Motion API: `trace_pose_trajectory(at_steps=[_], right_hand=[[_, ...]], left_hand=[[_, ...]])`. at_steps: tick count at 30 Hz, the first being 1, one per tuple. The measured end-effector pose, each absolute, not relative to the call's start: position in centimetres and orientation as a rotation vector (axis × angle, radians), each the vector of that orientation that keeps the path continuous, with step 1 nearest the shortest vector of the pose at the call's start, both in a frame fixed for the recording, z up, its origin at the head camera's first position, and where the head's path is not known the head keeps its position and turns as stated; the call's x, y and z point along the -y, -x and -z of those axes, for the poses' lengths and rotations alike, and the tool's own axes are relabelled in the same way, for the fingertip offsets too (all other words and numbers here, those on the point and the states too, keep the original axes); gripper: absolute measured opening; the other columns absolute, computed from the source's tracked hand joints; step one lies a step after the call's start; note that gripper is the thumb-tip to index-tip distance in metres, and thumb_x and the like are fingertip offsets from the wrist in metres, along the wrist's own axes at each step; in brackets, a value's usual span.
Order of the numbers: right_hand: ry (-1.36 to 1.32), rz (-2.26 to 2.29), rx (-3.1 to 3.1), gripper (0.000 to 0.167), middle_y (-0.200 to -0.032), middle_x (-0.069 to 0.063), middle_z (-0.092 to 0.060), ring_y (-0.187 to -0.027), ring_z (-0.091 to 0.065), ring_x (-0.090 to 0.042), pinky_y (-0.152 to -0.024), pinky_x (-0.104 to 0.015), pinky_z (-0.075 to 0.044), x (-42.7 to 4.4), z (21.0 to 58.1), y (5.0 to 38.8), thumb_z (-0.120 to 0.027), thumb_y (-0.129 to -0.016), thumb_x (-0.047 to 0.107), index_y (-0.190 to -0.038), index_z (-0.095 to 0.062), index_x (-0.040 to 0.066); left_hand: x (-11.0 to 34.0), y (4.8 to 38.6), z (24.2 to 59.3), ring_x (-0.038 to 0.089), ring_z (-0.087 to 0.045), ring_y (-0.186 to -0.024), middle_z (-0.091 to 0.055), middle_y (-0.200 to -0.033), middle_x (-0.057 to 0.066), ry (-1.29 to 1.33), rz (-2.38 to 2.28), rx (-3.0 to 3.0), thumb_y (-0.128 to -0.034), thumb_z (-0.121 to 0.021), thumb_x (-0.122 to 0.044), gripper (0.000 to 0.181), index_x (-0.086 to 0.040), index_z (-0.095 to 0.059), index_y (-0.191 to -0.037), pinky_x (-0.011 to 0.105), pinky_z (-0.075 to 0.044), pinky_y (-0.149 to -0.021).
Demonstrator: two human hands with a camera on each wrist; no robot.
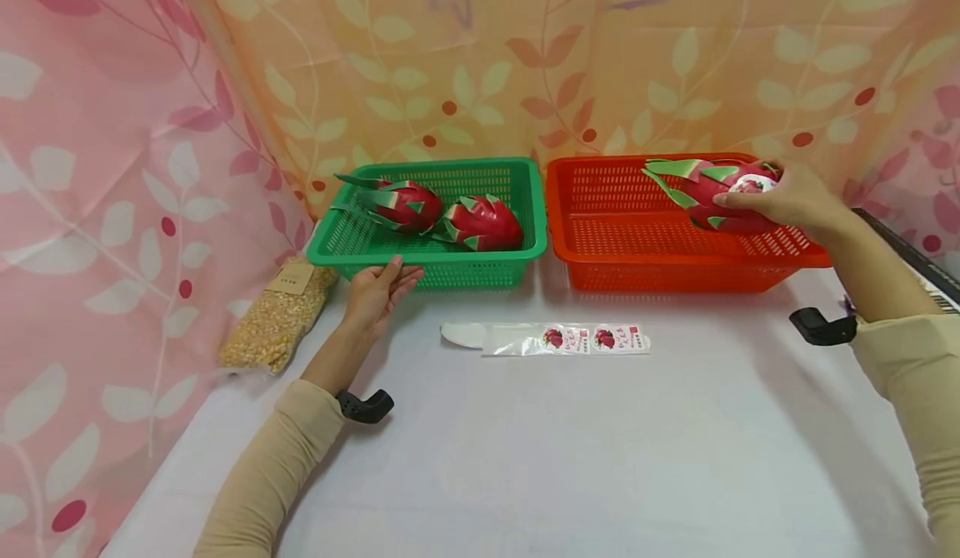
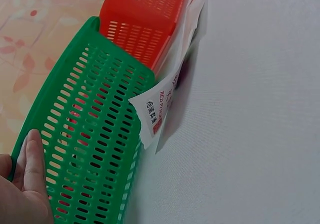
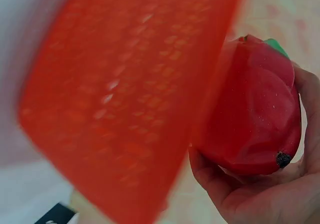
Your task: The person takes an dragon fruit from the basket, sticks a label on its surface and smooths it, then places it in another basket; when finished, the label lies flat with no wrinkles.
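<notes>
My right hand (image 1: 798,196) grips a pinkish-red dragon fruit (image 1: 716,196) with green-tipped scales and a white round sticker, above the right part of the red basket (image 1: 675,279). The right wrist view shows the dark stub end of this fruit (image 3: 255,109) beyond the basket wall. At the front rim of the green basket (image 1: 450,265), my left hand (image 1: 375,296) pinches the edge, its fingers against the outer wall. Inside that basket lie two dragon fruits, one on the left (image 1: 414,208) and one on the right (image 1: 487,223).
A strip of printed dragon fruit labels (image 1: 566,340) lies on the white table in front of the baskets, its left end lifted. Left of the green basket leans a clear bag of yellow kernels (image 1: 273,321). A dark long object (image 1: 911,246) stands at the right edge.
</notes>
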State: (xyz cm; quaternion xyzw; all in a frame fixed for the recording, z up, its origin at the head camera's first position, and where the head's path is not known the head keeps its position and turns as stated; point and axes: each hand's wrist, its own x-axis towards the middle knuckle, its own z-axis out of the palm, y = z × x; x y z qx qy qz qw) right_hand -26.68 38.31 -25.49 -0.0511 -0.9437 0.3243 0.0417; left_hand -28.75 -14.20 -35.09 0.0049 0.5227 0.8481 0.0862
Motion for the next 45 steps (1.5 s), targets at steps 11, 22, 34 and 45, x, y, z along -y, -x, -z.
trace_pose_trajectory(at_steps=[11,22,34,45], right_hand=[[0.219,-0.855,2.910,0.097,-0.120,-0.033,-0.035,-0.104,-0.035,-0.046,-0.059,-0.030,-0.046,-40.9,30.1,27.9,-0.065,-0.075,0.057,-0.131,-0.027,-0.013],[0.100,-0.746,3.116,0.089,-0.117,-0.034,-0.044,-0.099,-0.044,-0.042,-0.069,-0.036,-0.049,-41.4,30.7,28.5,-0.066,-0.076,0.053,-0.129,-0.033,-0.011],[0.124,-1.057,3.188,0.087,-0.137,-0.034,-0.027,-0.101,-0.045,-0.036,-0.064,-0.032,-0.054,-42.5,30.5,28.3,-0.057,-0.084,0.051,-0.147,-0.009,0.014],[0.048,-0.952,3.179,0.082,-0.141,-0.034,-0.026,-0.122,-0.024,-0.050,-0.084,-0.046,-0.046,-43.0,30.0,27.9,-0.055,-0.087,0.050,-0.146,-0.015,0.008]], left_hand=[[14.3,28.8,35.1,0.013,-0.070,-0.080,-0.071,-0.082,0.007,-0.017,-2.527,-1.574,-0.0936,-0.050,-0.017,0.032,0.009,-0.049,-0.111,0.018,-0.053,-0.074],[14.2,28.8,35.3,0.013,-0.070,-0.079,-0.072,-0.081,0.006,-0.006,-2.529,-1.581,-0.0941,-0.048,-0.018,0.032,0.009,-0.048,-0.112,0.018,-0.053,-0.074],[14.3,28.8,35.5,0.013,-0.070,-0.080,-0.072,-0.082,0.006,-0.032,-2.523,-1.581,-0.0937,-0.049,-0.018,0.034,0.010,-0.048,-0.113,0.018,-0.052,-0.074],[14.3,28.7,35.1,0.013,-0.070,-0.080,-0.072,-0.082,0.007,-0.030,-2.502,-1.576,-0.0945,-0.049,-0.018,0.027,0.006,-0.053,-0.106,0.020,-0.053,-0.075]])
